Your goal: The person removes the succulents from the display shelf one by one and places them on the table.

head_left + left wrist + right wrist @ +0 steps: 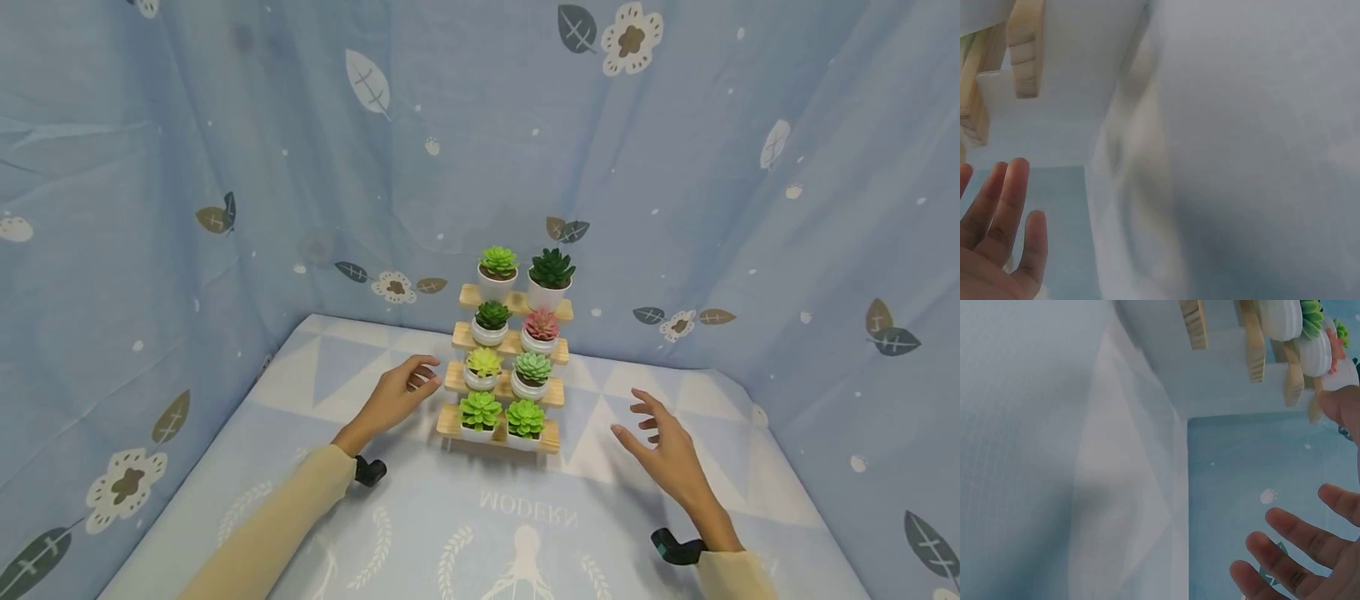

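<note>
We locate the rack [557, 392] on the table [420, 508], in front of the curtain [465, 167]. Its four wooden tiers carry eight white pots [497, 288], two per tier. We identify a pink plant [542, 325] at right on the second tier from the top and a yellow-green plant [483, 362] at left on the third. We note the left hand [397, 393] just beside the rack's left side, apart from it: fingers released, lightly bent, grasping nothing. We note the right hand [667, 454] farther off the rack's right side: fingers released and spread, grasping nothing. We see a black device [370, 472] at each wrist.
</note>
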Demonstrator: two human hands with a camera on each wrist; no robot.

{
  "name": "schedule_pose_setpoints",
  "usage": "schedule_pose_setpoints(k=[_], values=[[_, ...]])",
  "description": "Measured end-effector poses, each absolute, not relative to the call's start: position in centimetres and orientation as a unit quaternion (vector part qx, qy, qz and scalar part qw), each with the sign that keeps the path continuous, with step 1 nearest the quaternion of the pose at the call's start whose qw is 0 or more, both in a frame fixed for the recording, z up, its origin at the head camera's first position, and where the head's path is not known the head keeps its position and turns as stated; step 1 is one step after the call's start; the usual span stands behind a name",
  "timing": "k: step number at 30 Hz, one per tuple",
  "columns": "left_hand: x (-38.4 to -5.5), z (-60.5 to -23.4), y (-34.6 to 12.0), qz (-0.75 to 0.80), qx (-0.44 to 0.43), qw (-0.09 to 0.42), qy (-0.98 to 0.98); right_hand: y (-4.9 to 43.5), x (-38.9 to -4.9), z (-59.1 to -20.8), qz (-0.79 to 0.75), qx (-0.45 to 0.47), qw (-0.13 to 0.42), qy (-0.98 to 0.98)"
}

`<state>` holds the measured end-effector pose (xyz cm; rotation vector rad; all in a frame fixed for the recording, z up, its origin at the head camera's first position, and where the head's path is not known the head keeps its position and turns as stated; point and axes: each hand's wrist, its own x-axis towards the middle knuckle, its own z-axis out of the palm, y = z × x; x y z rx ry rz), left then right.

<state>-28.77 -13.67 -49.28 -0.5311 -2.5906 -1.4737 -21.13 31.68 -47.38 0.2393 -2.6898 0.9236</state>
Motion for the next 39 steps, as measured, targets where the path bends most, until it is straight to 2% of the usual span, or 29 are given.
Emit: schedule_pose_setpoints(k=[7, 16, 27, 39], values=[[-29.6, -49.8, -12.7, -0.534, -0.173, 0.027, -0.827, 30.9, -21.1, -47.5, 0.336, 0.068, 0.095, -0.934], [-30.5, -50.6, -12.5, -0.613, -0.196, -0.002, -0.766, 30.0, -21.4, -47.6, 0.344, 0.073, 0.079, -0.933], [-30.7, -51.2, -11.9, -0.652, -0.192, 0.011, -0.734, 28.6, -21.5, -48.3, 0.365, 0.096, 0.058, -0.924], [-31.0, -51.2, -11.9, -0.665, -0.187, -0.005, -0.723, 27.0, -22.1, -48.6, 0.374, 0.14, 0.057, -0.915]])
